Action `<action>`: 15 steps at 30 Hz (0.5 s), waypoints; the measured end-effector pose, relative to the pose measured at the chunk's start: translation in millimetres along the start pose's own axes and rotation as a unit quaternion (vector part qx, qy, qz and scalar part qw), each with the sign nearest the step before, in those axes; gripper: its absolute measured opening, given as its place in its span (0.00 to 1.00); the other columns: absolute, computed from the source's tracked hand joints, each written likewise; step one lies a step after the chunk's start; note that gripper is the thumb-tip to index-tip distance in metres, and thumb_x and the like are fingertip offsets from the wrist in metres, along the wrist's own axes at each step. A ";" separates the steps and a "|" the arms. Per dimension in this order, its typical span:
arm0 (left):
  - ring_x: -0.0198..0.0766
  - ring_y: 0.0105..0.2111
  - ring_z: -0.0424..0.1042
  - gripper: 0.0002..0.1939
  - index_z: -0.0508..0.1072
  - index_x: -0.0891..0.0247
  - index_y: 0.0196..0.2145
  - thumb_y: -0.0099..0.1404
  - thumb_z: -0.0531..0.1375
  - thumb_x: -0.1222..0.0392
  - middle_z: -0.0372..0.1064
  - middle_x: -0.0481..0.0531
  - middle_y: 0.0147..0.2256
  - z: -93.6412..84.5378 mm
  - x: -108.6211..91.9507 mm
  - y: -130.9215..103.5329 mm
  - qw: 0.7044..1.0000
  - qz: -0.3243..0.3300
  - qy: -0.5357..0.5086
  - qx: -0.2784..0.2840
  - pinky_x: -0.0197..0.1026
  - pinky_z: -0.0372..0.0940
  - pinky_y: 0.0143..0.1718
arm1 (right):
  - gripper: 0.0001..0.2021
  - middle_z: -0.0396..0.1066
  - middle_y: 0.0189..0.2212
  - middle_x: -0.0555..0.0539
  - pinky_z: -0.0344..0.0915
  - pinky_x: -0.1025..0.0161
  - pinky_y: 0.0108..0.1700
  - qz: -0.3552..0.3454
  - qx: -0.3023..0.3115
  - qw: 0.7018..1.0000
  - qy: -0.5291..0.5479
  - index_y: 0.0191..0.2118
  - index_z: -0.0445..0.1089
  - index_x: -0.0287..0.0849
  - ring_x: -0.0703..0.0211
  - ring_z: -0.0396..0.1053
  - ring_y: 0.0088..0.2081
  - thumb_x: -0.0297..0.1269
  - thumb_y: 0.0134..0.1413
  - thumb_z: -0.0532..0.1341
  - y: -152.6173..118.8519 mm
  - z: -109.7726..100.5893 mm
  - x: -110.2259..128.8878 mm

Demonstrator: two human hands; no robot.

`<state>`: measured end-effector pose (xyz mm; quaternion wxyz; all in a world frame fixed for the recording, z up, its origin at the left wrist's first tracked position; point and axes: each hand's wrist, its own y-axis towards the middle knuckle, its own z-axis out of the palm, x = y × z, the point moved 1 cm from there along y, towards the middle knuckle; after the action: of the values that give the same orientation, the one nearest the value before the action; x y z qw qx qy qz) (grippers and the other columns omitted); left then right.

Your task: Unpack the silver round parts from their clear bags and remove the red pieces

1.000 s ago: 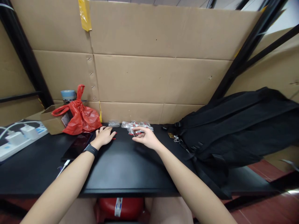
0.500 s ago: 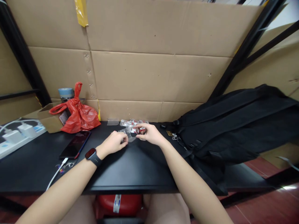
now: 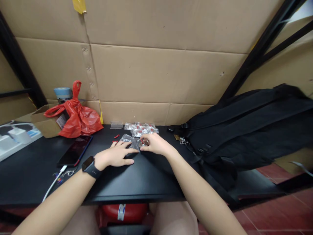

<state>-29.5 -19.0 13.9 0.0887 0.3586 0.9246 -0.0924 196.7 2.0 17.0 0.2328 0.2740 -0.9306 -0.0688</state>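
Note:
My left hand (image 3: 116,155) lies nearly flat on the black table, fingers spread, its fingertips on a clear plastic bag (image 3: 132,139). Two small red pieces, one a little red loop (image 3: 116,136), lie just beyond those fingers. With thumb and fingers closed, my right hand (image 3: 156,144) grips a small ring-shaped item (image 3: 144,142) at the bag's right end. It looks dark and shiny with some red; its exact kind is hard to make out, and my fingers hide part of it. Behind both hands rests a pile of clear packets (image 3: 141,128) with red bits inside.
A black backpack (image 3: 249,130) fills the right side, with keys (image 3: 183,141) beside it. At left are a phone (image 3: 75,150), a red plastic bag (image 3: 81,120), a cardboard box (image 3: 45,122) and a power strip (image 3: 19,143). A cardboard wall (image 3: 146,75) stands behind.
My left hand has gone from curled fingers to spread and flat on the plastic bag. The small red pieces now show beyond it. My right hand keeps its hold on the ring-shaped item.

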 end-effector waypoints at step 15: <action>0.56 0.66 0.53 0.23 0.69 0.40 0.58 0.65 0.59 0.45 0.50 0.53 0.68 -2.2 6.1 -0.3 0.997 0.052 -0.056 -0.004 0.62 0.48 0.63 | 0.07 0.74 0.26 0.48 0.61 0.66 0.31 0.015 0.039 0.999 0.020 0.34 0.77 0.38 0.61 0.69 0.27 0.34 0.48 0.71 3.0 6.0 -4.1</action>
<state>-34.4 -14.8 14.7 0.1465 0.4000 0.8988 -0.1040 195.5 6.7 10.8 0.2412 0.2704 -0.9317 -0.0241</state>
